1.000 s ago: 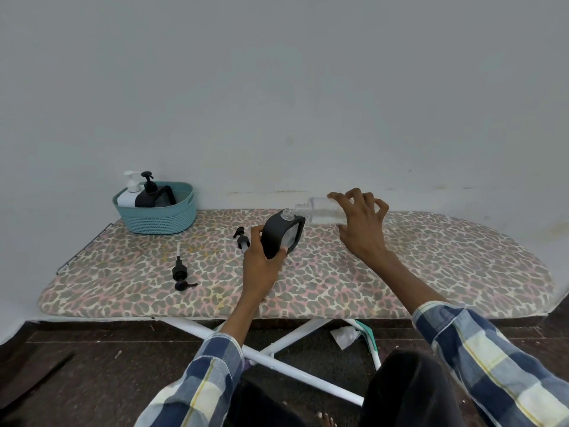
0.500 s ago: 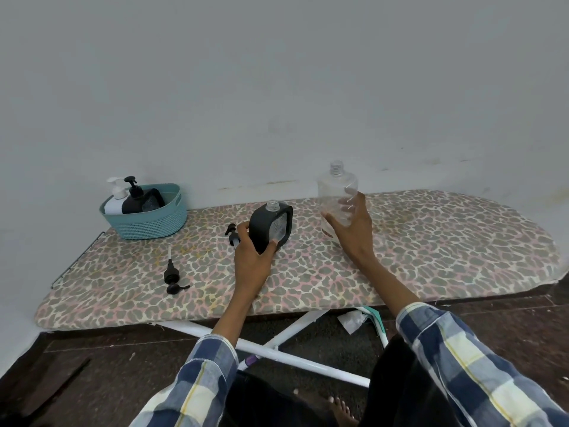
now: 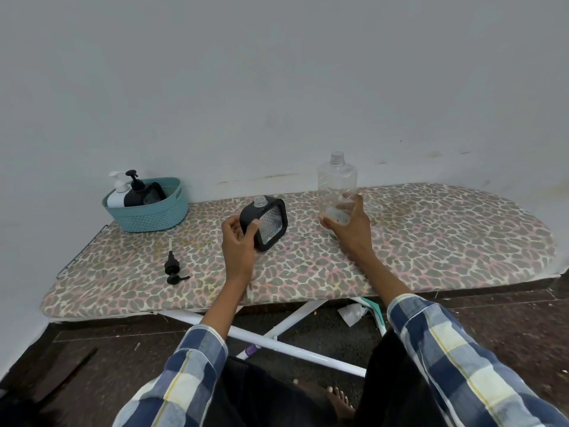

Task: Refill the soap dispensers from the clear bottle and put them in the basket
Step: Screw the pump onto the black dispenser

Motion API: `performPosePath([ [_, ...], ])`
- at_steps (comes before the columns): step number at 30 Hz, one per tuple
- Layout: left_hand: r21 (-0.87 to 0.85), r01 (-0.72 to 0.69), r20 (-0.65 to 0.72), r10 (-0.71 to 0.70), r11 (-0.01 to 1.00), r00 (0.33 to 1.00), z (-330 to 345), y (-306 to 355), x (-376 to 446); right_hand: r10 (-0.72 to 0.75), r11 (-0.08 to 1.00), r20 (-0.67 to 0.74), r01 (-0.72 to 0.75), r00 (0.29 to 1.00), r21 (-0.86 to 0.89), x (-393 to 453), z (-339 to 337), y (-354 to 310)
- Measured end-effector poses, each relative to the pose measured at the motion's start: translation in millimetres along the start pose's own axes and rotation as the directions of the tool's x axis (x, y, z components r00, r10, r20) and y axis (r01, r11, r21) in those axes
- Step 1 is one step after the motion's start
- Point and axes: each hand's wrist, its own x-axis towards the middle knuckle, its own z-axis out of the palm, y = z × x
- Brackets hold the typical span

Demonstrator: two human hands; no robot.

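A black square soap dispenser [image 3: 271, 224] with an open neck and no pump leans tilted on the leopard-print ironing board [image 3: 431, 241]. My left hand [image 3: 238, 243] grips its left side. To the right the clear bottle [image 3: 337, 180] stands upright and uncapped on the board, looking nearly empty. My right hand [image 3: 351, 231] is curled round its lower part. A teal basket [image 3: 154, 220] at the back left holds a white dispenser [image 3: 118, 194], a black dispenser [image 3: 135, 192] and another black square one [image 3: 154, 194].
A loose black pump head [image 3: 172, 266] with its tube lies on the board left of my left hand. The wall runs right behind the board. White board legs [image 3: 292, 346] and a scrap of paper [image 3: 351, 314] are on the dark floor below.
A second ago my right hand held the clear bottle tipped sideways at the dispenser's neck. It has since swung upright and come down on the board to the right. The dispenser has sunk a little.
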Motion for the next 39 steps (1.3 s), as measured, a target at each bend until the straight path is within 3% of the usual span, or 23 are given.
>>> performPosePath([
  [9, -0.001, 0.077, -0.192, -0.075, 0.997, 0.978, -42.4, 3.8, 28.4, 0.034, 0.999, -0.009, -0.034, 0.999, 0.025, -0.3, 0.1, -0.8],
  [12, 0.153, 0.055, -0.295, -0.008, 0.987, 0.955, -56.5, 11.0, 31.3, 0.013, 1.0, -0.038, -0.012, 0.999, 0.018, -0.2, 0.0, -1.9],
  [14, 0.382, 0.015, -0.343, 0.126, 0.924, 0.931, -71.3, 12.2, 28.8, 0.008, 1.0, -0.047, -0.008, 0.999, 0.006, 0.0, 0.6, -1.2],
  [17, 0.684, 0.033, -0.332, 0.271, 0.729, 0.904, -95.6, 5.3, 19.6, -0.002, 0.999, -0.035, 0.0, 0.999, -0.049, 1.2, 2.6, 1.8],
  [20, 0.792, 0.189, -0.351, 0.18, 0.58, 0.919, -114.4, -7.7, 6.9, -0.015, 0.994, -0.029, 0.012, 0.999, -0.109, -0.4, 3.7, 1.5],
  [23, 0.788, 0.259, -0.349, 0.057, 0.559, 0.936, -125.6, -16.6, -0.1, -0.083, 0.988, -0.102, 0.068, 0.991, -0.136, -5.4, 3.9, -2.1],
  [26, 0.791, 0.204, -0.288, 0.057, 0.576, 0.956, -129.6, -15.2, 1.6, -0.187, 0.968, -0.217, 0.142, 0.958, -0.207, -13.5, 4.4, -7.8],
  [30, 0.657, 0.112, -0.256, 0.08, 0.746, 0.963, -126.7, -6.3, 4.3, -0.245, 0.955, -0.299, 0.177, 0.922, -0.236, -38.4, 8.3, -26.8],
  [34, 0.577, -0.106, -0.158, 0.238, 0.81, 0.958, -99.1, 17.9, -1.2, -0.453, 0.847, -0.109, 0.389, 0.885, -0.363, -55.7, 18.5, -37.4],
  [39, 0.461, -0.361, -0.034, 0.423, 0.811, 0.906, -59.8, 58.9, -3.1, -0.637, 0.663, 0.188, 0.655, 0.748, -0.363, -52.3, 38.2, -86.0],
])
